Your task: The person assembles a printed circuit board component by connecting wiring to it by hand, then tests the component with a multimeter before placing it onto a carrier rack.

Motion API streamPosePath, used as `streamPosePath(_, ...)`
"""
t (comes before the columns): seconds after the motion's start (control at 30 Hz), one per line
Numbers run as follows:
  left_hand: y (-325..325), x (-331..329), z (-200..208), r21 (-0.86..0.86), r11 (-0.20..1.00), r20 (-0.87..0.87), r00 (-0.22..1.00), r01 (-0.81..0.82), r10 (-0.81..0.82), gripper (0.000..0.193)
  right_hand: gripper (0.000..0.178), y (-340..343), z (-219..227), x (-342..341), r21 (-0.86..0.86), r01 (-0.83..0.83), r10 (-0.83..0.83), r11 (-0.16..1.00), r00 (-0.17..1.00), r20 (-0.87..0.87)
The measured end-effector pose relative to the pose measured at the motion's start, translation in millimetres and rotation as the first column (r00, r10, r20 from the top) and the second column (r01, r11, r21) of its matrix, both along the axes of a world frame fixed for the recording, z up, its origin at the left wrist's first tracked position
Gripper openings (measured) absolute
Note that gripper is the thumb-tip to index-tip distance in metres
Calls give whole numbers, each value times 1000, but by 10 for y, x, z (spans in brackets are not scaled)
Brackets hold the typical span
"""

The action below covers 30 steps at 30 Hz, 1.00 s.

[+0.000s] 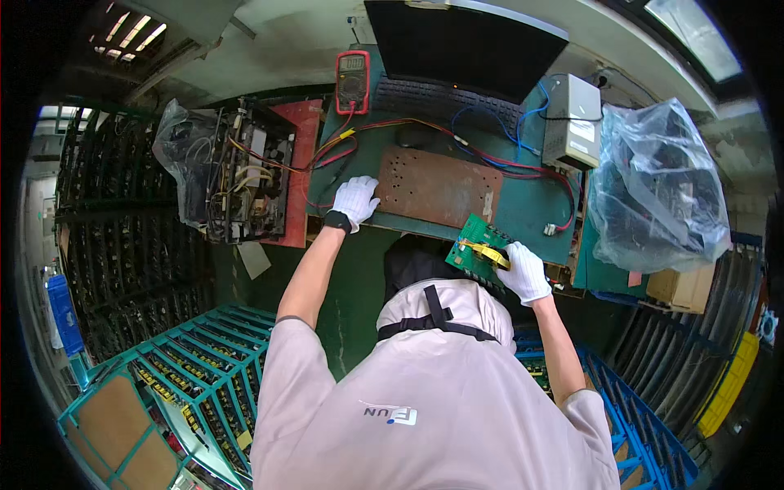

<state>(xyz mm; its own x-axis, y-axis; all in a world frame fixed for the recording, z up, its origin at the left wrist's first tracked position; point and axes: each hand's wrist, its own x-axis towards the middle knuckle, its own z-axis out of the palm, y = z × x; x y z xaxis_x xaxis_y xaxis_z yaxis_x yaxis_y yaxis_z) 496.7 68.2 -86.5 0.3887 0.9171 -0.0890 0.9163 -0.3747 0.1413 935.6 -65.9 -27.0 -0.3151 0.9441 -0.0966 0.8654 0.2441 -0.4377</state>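
Observation:
In my right hand [524,273], gloved in white, is a green circuit board [467,260] with a yellow-wrapped coil [490,254] on it. The fingers are closed at the coil's end, and the board is tilted over the bench's front edge. My left hand [357,200], also in a white glove, lies on the bench edge with its fingers stretched out and nothing visible in it. Just right of it is a brown metal plate [441,186] with small holes, lying flat on the green bench top [527,211].
A red multimeter [353,82], a monitor [465,45] and a keyboard [408,95] stand at the back. Red and black leads [441,124] cross the bench. A grey box [572,122] and plastic-covered equipment [657,192] are right; an opened machine [249,175] is left. Board racks [204,367] stand behind me.

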Motion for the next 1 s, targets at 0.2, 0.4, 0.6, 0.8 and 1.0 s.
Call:
streamPosePath(0.2,508,-58,-60,-81,994,-39,996,73,-76,58,33,516,70,-499,-19,-74,74,997,997,29)
streamPosePath(0.4,667,-115,-116,-115,969,-9,975,218,-220,63,31,1043,-6,-1152,-13,-134,134,991,981,142)
streamPosePath(0.6,666,-194,-242,-140,962,-21,970,236,-241,63,32,1376,-251,-1598,3,-199,196,980,968,158)
streamPosePath(0.8,653,-228,-314,-85,968,4,971,237,-238,57,34,1534,-329,-1843,-61,-215,224,975,941,255)
streamPosePath(1.0,680,-198,-367,-85,968,-38,970,237,-241,58,34,1609,-334,-1928,-72,-209,221,975,936,273)
